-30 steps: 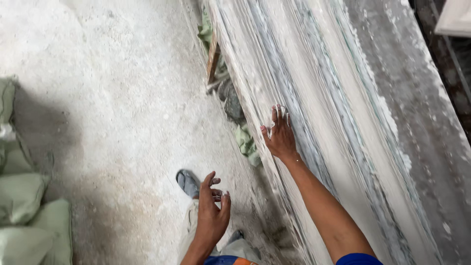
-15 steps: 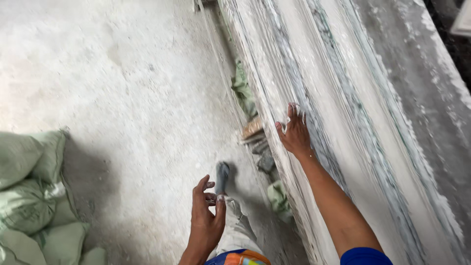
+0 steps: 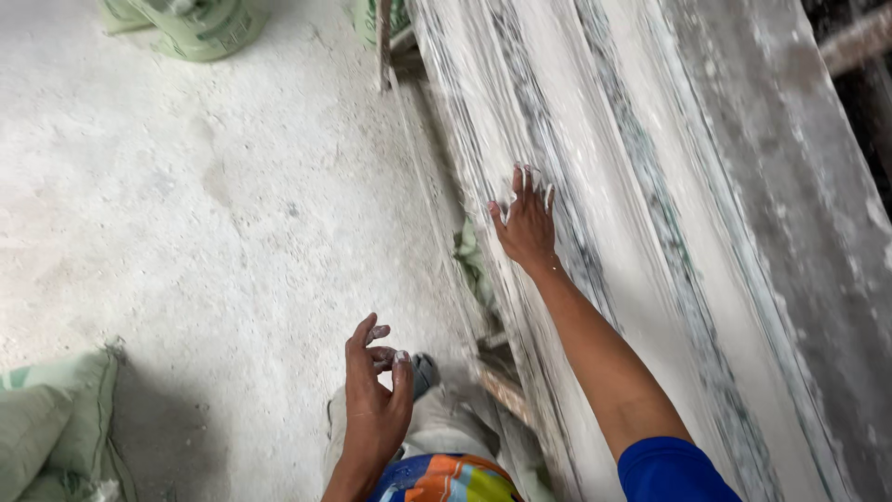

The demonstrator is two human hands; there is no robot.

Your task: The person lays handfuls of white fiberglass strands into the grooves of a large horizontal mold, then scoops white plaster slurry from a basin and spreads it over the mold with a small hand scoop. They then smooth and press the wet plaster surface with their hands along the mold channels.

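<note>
head: I see right hand [image 3: 527, 223] flat on the leaning slabs [image 3: 595, 232], fingers spread, gripping nothing | left hand [image 3: 376, 400] free over floor [image 3: 204, 232], fingers loosely curled, empty | step, I judge: steadying the stack | next needs firm edge grip

Dusty, streaked stone slabs [image 3: 650, 232] look smooth and matt; the concrete floor [image 3: 232, 204] is rough, powdery.

Left of my left hand [image 3: 376, 400] the dusty floor [image 3: 204, 214] lies open. Green sacks [image 3: 51, 432] block the far lower corner, another sack [image 3: 200, 23] sits far ahead. My right hand [image 3: 525, 223] presses flat against stacked slabs [image 3: 650, 232], walling that side.
</note>
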